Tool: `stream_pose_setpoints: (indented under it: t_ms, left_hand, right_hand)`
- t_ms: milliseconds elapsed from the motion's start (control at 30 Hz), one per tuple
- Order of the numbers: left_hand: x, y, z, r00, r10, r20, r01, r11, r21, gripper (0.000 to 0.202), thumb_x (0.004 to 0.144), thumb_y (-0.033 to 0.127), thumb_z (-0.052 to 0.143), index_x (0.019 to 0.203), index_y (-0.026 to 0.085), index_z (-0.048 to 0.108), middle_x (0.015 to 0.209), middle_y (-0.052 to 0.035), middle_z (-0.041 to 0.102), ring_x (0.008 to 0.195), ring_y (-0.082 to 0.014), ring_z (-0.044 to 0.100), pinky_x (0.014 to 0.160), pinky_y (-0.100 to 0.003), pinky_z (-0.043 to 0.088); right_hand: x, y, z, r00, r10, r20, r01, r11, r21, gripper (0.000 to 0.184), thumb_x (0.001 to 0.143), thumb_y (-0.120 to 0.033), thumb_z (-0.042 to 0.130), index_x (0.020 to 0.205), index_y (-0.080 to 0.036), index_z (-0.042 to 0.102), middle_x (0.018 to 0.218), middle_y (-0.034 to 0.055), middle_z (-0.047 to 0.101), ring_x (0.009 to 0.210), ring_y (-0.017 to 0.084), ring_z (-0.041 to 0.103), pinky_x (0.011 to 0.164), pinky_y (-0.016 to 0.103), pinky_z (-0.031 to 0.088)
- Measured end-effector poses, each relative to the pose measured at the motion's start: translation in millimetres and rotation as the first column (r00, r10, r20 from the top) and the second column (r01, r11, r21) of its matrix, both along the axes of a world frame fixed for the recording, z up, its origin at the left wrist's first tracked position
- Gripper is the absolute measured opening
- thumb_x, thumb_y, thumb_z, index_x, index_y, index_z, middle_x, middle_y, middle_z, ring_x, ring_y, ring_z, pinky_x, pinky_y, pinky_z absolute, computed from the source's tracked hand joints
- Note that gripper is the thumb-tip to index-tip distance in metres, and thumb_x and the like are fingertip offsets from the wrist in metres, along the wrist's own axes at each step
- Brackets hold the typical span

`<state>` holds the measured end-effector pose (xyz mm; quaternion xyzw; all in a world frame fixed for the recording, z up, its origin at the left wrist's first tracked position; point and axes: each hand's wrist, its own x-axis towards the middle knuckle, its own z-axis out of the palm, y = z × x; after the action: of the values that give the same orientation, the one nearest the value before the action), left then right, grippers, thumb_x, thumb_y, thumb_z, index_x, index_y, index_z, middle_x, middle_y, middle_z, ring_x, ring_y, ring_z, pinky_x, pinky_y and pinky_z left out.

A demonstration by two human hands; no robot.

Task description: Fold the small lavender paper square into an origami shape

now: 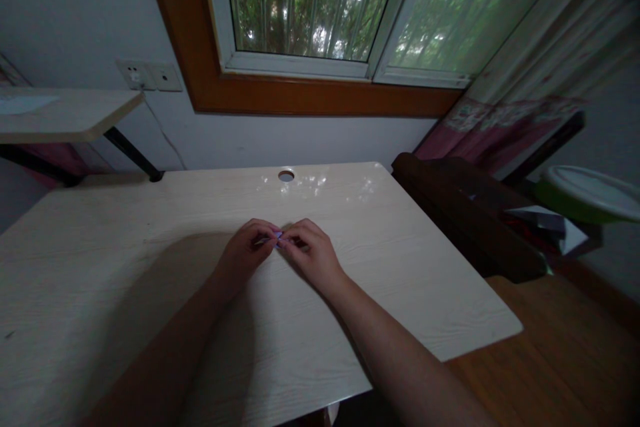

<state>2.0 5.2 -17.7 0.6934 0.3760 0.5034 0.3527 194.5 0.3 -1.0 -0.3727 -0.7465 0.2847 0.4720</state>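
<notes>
Desk point(400, 267) spreads out below me as I watch from afar, and around its middle the left hand point(243, 250) and right hand point(311, 250) pinch a small purple piece point(278, 236) between them. Fingers mostly cover it, so I can't tell its shape. I have room on every side: the piece sits well in from the right edge, where dark brown furniture point(450, 207) stands just beyond. A round hole point(286, 176) lies near the far edge, and black shelf legs point(133, 154) crowd the far-left part.
</notes>
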Motion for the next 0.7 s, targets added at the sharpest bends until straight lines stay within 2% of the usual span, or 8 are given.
stream_pose_setpoints:
  t_ms: [167, 233, 333, 533, 700]
  left_hand:
    - [2, -3, 6.0, 0.999, 0.010, 0.044, -0.007, 0.999, -0.051, 0.009, 0.087, 0.028, 0.068, 0.086, 0.020, 0.066, 0.102, -0.0069, 0.066, 0.098, -0.0187, 0.065, 0.087, -0.033, 0.053]
    - [4, -5, 8.7, 0.998, 0.035, 0.053, -0.028, 0.992, -0.123, 0.015, 0.086, 0.031, 0.069, 0.096, 0.020, 0.067, 0.102, -0.0063, 0.067, 0.091, -0.0173, 0.066, 0.080, -0.030, 0.055]
    - [5, -7, 10.5, 0.997, 0.051, 0.053, -0.041, 0.984, -0.174, 0.020, 0.086, 0.034, 0.069, 0.098, 0.019, 0.068, 0.098, -0.0052, 0.068, 0.084, -0.0158, 0.065, 0.075, -0.028, 0.055]
    - [6, -8, 11.9, 0.986, 0.040, 0.162, 0.015, 0.945, -0.326, 0.023, 0.086, 0.039, 0.068, 0.088, 0.016, 0.068, 0.084, -0.0027, 0.068, 0.076, -0.0159, 0.068, 0.073, -0.030, 0.059]
    - [7, -10, 14.7, 0.965, 0.025, 0.261, 0.084, 0.913, -0.399, 0.023, 0.087, 0.039, 0.067, 0.089, 0.016, 0.069, 0.088, -0.0028, 0.067, 0.082, -0.0161, 0.068, 0.082, -0.033, 0.061]
  right_hand:
    - [0, 1, 1.2, 0.999, -0.012, -0.052, 0.007, 0.996, -0.084, 0.003, 0.086, -0.024, 0.069, 0.086, -0.022, 0.071, 0.087, 0.0037, 0.064, 0.079, 0.015, 0.060, 0.067, 0.027, 0.048]
    - [0, 2, 1.9, 0.996, -0.026, -0.081, 0.015, 0.991, -0.136, 0.004, 0.085, -0.025, 0.071, 0.083, -0.021, 0.071, 0.085, 0.0031, 0.063, 0.077, 0.015, 0.060, 0.067, 0.027, 0.047]
    - [0, 3, 1.8, 0.988, -0.043, -0.151, 0.006, 0.971, -0.240, 0.008, 0.082, -0.027, 0.073, 0.079, -0.020, 0.071, 0.082, 0.0024, 0.062, 0.075, 0.015, 0.060, 0.067, 0.027, 0.047]
    - [-3, 5, -4.2, 0.925, -0.014, -0.380, -0.188, 0.853, -0.488, 0.018, 0.077, -0.035, 0.076, 0.078, -0.018, 0.069, 0.079, 0.0023, 0.065, 0.064, 0.013, 0.061, 0.064, 0.028, 0.051]
    - [-2, 8, -6.7, 0.862, -0.026, -0.506, -0.313, 0.759, -0.571, 0.021, 0.073, -0.035, 0.079, 0.078, -0.018, 0.069, 0.073, 0.0024, 0.069, 0.066, 0.015, 0.064, 0.069, 0.030, 0.052]
